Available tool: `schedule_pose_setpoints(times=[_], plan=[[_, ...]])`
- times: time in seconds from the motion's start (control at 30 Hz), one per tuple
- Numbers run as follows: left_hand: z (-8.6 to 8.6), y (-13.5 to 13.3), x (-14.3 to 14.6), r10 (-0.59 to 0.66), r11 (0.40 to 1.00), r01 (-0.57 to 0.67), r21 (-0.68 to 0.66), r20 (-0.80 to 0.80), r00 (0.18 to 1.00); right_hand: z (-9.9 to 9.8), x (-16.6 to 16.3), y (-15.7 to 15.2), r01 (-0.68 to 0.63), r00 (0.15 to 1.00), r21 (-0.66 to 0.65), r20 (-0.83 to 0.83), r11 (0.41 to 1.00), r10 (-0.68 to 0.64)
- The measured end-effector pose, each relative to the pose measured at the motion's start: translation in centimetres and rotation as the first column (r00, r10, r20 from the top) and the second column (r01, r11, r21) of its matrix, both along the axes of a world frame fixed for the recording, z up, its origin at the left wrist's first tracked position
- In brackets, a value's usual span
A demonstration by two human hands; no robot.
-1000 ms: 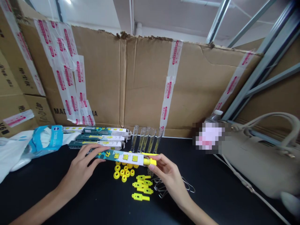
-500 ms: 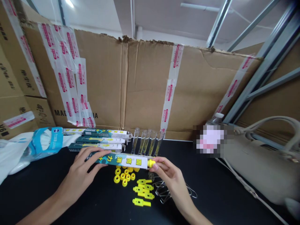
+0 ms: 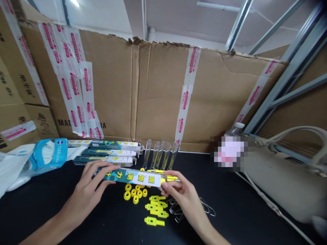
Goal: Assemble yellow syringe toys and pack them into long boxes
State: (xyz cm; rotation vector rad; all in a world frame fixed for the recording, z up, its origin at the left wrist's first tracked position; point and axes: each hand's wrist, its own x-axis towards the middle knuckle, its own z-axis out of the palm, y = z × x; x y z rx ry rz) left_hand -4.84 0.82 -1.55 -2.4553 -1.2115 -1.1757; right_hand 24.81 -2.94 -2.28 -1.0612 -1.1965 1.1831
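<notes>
Our left hand (image 3: pixel 85 190) and right hand (image 3: pixel 182 194) pinch the 2 ends of a long narrow green-and-white cardboard box (image 3: pixel 133 176).
We hold it level just above the black tabletop (image 3: pixel 242 211), the left curled round the green end, the right pressed on the white end where a yellow plastic piece (image 3: pixel 170 177) sticks out. Under it lie small yellow round caps (image 3: pixel 134 194), yellow tabbed clips (image 3: pixel 156 209) and bent wire hooks (image 3: pixel 190 209); 5 clear tubes (image 3: pixel 160 154) lean behind, beside stacked matching boxes (image 3: pixel 109 152).

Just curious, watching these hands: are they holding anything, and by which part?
Yes: a long narrow box. The left hand grips its teal end, the right hand its white end.
</notes>
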Motion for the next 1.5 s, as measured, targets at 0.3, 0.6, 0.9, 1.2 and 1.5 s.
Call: schedule_pose_setpoints(times=[0.3, 0.6, 0.9, 1.2, 1.5], plan=[[-0.1, -0.5, 0.9, -0.037, 0.998, 0.038, -0.054, 0.019, 0.999, -0.4, 0.5, -0.4, 0.133, 0.876, 0.326, 0.403, 0.936, -0.265], [-0.7, 0.2, 0.6, 0.037, 0.999, -0.035, -0.04, 0.034, 0.999, -0.1, 0.6, -0.3, -0.01, 0.958, 0.273, 0.278, 0.962, -0.069], [0.0, -0.3, 1.0, -0.01, 0.999, 0.01, 0.041, 0.008, 1.0, -0.6, 0.6, 0.0, 0.121, 0.985, 0.156, 0.104, 0.98, -0.139], [0.5, -1.3, 1.4, -0.013, 0.992, 0.021, 0.123, -0.062, 0.998, -0.8, 0.6, 0.1, 0.241, 0.97, 0.08, -0.01, 0.967, -0.241], [-0.3, -0.2, 0.9, 0.009, 0.999, -0.008, 0.04, -0.017, 1.0, -0.8, 0.6, -0.3, 0.066, 0.95, 0.322, 0.269, 0.944, -0.158]])
